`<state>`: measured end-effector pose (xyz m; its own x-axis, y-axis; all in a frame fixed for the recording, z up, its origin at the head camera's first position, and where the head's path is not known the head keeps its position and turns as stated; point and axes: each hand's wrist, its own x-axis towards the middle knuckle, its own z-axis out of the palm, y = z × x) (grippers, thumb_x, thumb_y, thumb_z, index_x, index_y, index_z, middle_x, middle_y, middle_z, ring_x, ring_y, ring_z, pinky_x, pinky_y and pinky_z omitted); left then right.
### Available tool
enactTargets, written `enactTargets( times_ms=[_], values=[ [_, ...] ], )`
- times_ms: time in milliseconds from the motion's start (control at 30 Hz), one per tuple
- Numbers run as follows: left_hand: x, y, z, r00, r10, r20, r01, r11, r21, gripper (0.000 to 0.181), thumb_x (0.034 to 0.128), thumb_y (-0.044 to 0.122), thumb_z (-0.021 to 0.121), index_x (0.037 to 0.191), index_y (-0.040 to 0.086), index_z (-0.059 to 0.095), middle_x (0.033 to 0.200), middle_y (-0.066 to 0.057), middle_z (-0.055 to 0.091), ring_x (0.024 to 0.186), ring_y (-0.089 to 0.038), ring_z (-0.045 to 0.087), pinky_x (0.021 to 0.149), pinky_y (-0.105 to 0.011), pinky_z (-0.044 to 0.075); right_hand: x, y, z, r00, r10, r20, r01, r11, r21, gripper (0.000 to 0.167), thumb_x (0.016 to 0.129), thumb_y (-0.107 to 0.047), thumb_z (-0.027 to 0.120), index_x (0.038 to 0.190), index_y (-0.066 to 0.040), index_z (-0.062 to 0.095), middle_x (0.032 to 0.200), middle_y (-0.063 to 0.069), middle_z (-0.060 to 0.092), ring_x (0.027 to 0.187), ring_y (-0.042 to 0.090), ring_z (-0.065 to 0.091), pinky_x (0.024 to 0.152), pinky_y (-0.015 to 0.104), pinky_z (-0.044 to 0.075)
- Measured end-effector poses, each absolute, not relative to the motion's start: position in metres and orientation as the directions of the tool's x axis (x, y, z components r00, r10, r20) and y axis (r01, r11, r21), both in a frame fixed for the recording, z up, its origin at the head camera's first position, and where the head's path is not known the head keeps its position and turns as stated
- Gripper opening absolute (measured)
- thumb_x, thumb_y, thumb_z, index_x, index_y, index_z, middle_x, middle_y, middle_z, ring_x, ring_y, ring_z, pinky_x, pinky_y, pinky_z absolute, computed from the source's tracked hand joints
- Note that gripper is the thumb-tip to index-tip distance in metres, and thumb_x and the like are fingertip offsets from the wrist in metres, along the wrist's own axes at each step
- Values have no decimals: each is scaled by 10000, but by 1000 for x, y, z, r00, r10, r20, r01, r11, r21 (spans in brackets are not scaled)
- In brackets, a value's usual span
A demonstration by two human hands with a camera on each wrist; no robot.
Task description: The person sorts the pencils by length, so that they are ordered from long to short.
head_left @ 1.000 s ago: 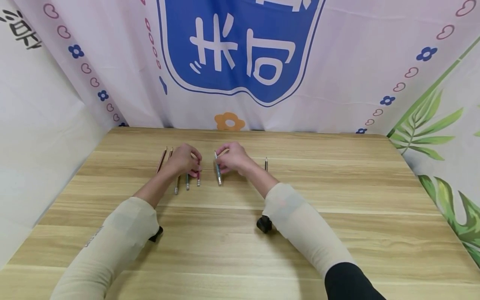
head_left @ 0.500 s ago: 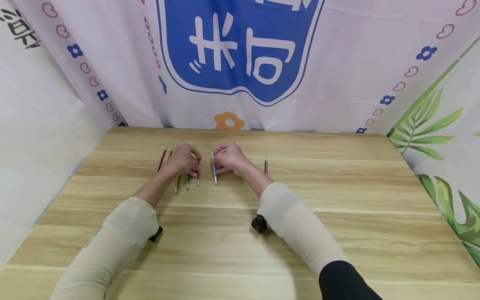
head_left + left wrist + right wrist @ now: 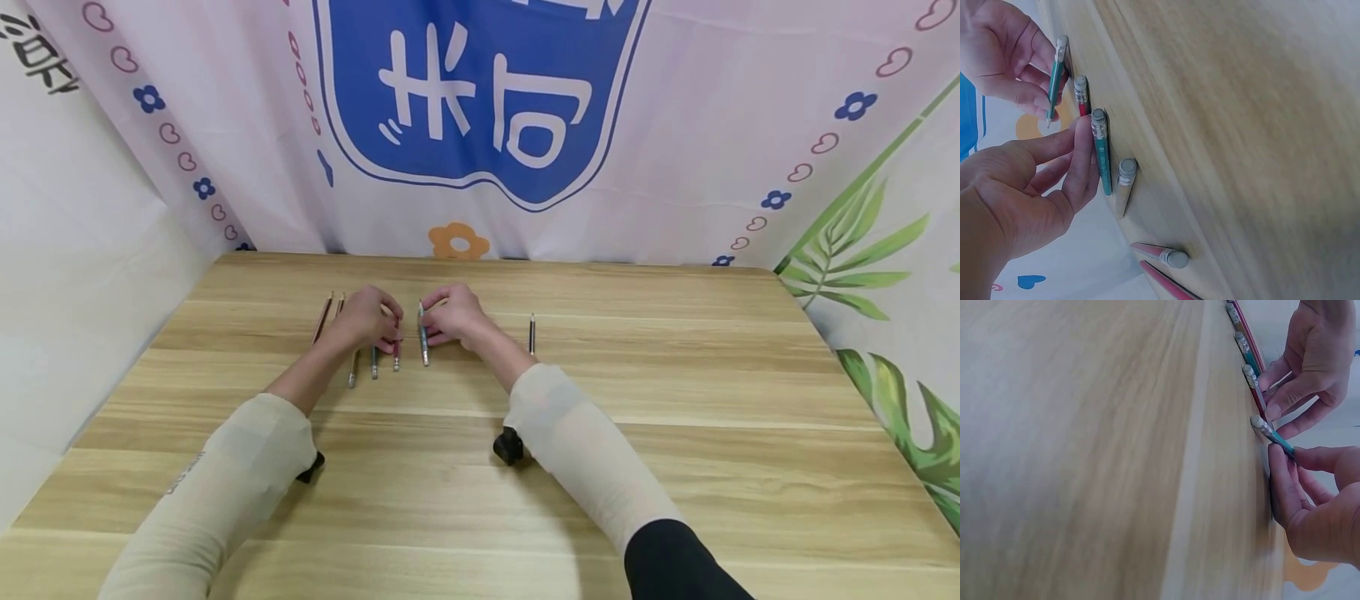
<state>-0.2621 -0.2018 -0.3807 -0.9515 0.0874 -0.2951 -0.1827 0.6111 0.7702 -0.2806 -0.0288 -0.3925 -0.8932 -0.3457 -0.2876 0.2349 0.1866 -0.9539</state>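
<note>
My right hand (image 3: 456, 315) pinches a green pencil (image 3: 424, 343) between thumb and fingers. Its eraser end points towards me, and in the left wrist view that pencil (image 3: 1055, 81) stands a little off the tabletop. My left hand (image 3: 366, 318) lies just to the left, thumb and fingertips pinching a red pencil (image 3: 397, 360) at the table. Beside its fingers lie another green pencil (image 3: 1102, 159) and a bare-wood-coloured pencil (image 3: 1124, 190). Two reddish pencils, one of them here (image 3: 322, 318), lie farther left, partly hidden by the left hand and forearm.
A dark pencil (image 3: 532, 333) lies apart on the wooden table (image 3: 450, 492), right of the right hand. Behind the table's far edge hangs a printed cloth (image 3: 660, 208). Black wrist cameras, one of them here (image 3: 508, 447), hang under both sleeves.
My right hand has moved left with the green pencil, closer to the red one and more upright in line with the row. The left hand has stayed in place.
</note>
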Motion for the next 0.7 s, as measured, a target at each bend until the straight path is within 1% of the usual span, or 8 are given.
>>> enactTargets(
  times_ms=[167,367,533,700],
  values=[
    [-262,-201,-379,-948,86,-307,-193,612,767,290,906,-147,666,1192,-152,618,865,-148,612,601,-158,686,618,-288,661,-280,-34,-393,-906,-324,-274,222,189,-957,256,927,118,648,1182,111,653,953,201,700,726,233,668,713,369,679],
    [-261,-201,-378,-948,88,-306,-188,620,762,290,908,-149,657,1193,-160,606,856,-145,601,593,-159,683,617,-288,662,-278,-42,-393,-919,-294,-263,204,216,-955,222,921,114,649,1140,98,674,887,157,687,735,247,688,708,376,679],
    [-261,-201,-378,-951,91,-296,-175,631,756,285,902,-146,668,1181,-156,608,843,-129,593,581,-146,674,610,-288,661,-277,-47,-394,-934,-259,-245,182,247,-952,222,914,116,637,1127,93,694,867,155,689,744,261,705,690,369,679],
    [-262,-201,-377,-948,93,-303,-179,634,753,281,908,-148,657,1183,-154,602,848,-131,590,588,-148,670,612,-288,661,-277,-51,-395,-942,-238,-236,162,292,-943,232,913,115,627,1128,90,709,850,149,689,732,246,691,688,365,678]
  ],
)
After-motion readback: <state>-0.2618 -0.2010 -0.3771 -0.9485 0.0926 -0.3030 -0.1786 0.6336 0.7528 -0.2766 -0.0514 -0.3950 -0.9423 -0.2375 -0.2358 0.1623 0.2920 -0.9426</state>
